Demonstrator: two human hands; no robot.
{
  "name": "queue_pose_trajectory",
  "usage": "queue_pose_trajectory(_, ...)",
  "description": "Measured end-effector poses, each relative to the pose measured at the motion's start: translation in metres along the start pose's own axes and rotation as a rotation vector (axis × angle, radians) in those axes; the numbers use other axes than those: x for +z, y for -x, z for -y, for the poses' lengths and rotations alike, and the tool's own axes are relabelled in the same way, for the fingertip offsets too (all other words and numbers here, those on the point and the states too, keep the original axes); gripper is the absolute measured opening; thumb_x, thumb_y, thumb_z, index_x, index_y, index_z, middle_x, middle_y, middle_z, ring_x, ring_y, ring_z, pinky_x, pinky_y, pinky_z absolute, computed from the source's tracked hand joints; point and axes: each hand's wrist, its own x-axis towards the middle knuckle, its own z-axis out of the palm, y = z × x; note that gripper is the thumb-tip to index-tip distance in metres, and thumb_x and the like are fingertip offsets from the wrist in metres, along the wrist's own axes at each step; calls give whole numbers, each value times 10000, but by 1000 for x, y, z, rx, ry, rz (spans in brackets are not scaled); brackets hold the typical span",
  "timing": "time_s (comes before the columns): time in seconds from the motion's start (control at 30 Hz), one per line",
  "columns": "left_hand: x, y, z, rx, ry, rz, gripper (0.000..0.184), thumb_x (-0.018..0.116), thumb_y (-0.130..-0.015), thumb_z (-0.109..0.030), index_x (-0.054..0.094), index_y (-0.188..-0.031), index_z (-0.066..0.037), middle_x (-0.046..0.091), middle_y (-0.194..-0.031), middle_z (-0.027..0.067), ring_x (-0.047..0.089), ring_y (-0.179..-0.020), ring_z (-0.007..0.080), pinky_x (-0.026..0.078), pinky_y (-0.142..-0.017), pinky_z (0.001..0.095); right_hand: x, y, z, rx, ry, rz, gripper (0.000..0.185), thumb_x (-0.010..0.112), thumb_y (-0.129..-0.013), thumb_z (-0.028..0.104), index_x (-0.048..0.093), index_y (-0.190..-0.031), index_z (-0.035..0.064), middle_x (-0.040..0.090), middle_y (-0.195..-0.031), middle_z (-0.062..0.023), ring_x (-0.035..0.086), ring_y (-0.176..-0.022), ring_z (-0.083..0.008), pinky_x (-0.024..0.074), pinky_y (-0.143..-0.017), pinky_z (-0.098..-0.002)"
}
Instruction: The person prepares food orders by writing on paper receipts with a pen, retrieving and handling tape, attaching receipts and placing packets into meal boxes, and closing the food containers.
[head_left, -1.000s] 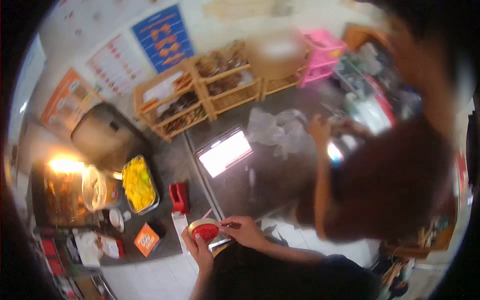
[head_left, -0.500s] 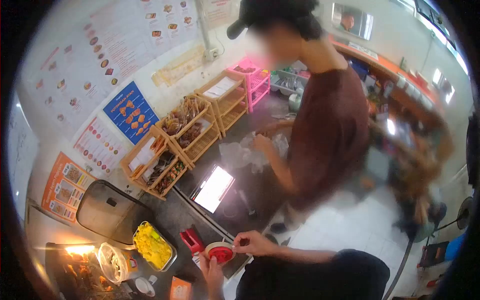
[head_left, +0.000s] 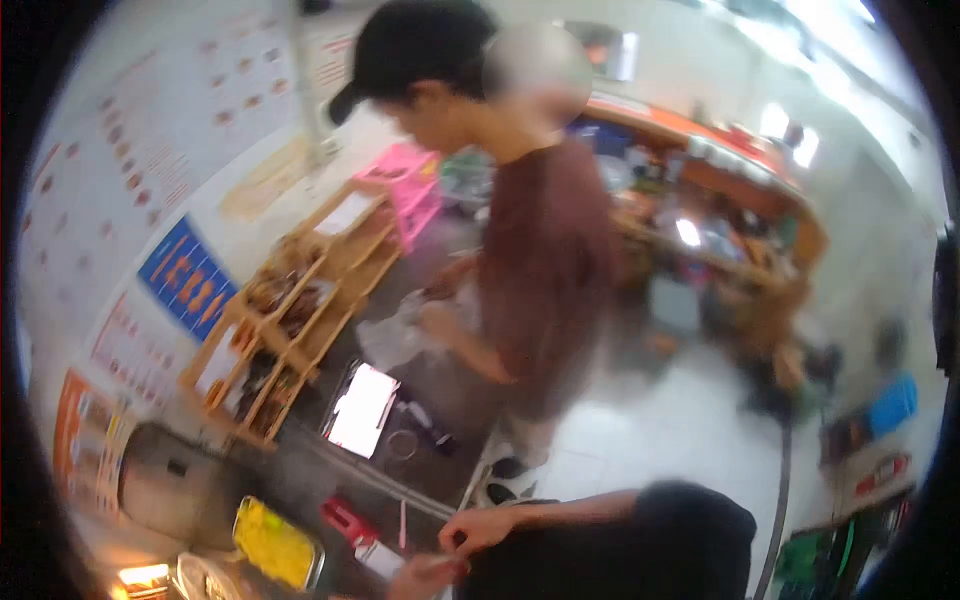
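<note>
At the bottom edge my left hand is closed round a roll of tape, which is blurred and partly cut off by the lower part of the view. My right hand is just above it, with thumb and finger pinched at the roll; what they pinch is too small to make out. A red tape dispenser lies to the left of my hands, with a white paper beside it. Further left stands a tray of yellow food.
A person in a dark cap and maroon shirt stands ahead, handling a plastic bag. A lit tablet lies on the dark counter. Wooden racks and a pink rack line the wall.
The view has swung to the right and up, so the counter items appear lower and further left. The roll stays in my left hand, now near the bottom edge.
</note>
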Motion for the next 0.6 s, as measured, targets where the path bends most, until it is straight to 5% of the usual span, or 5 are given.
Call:
queue_pose_trajectory(0.2,20,-9,26,114,-50,-85,337,788,-866,-125,639,-1124,31,704,-990,79,650,-873,149,516,-687,277,11,2,-16,83,109,-40,100,691,-827,98,640,-834,11,678,-800,-87,612,-768,-170,484,-682,-351)
queue_pose_trajectory(0.27,23,-13,24,361,-311,-109,325,784,-872,-144,643,-1123,7,689,-969,55,633,-845,137,508,-694,270,14,9,-18,59,61,-90,101,690,-825,96,637,-830,9,668,-792,-86,603,-754,-175,478,-678,-357)
queue_pose_trajectory(0.4,37,-26,34,218,-43,44,228,759,-894,-179,638,-1001,-18,639,-899,26,539,-784,106,460,-649,268,16,41,-13,81,139,-164,113,689,-859,117,628,-865,23,621,-755,-49,570,-715,-147,460,-648,-330)
queue_pose_trajectory(0.43,34,-37,51,378,-128,12,203,729,-919,-201,625,-969,-35,624,-892,23,519,-767,95,453,-640,270,13,56,3,84,136,-185,113,689,-859,117,628,-865,23,621,-755,-49,570,-715,-147,460,-648,-330)
queue_pose_trajectory(0.6,33,-66,84,267,-47,182,217,716,-936,-228,623,-1031,-56,647,-921,47,563,-735,133,480,-626,287,43,126,29,248,-242,-402,202,673,-973,238,576,-926,66,584,-811,5,518,-726,-55,420,-604,-251)
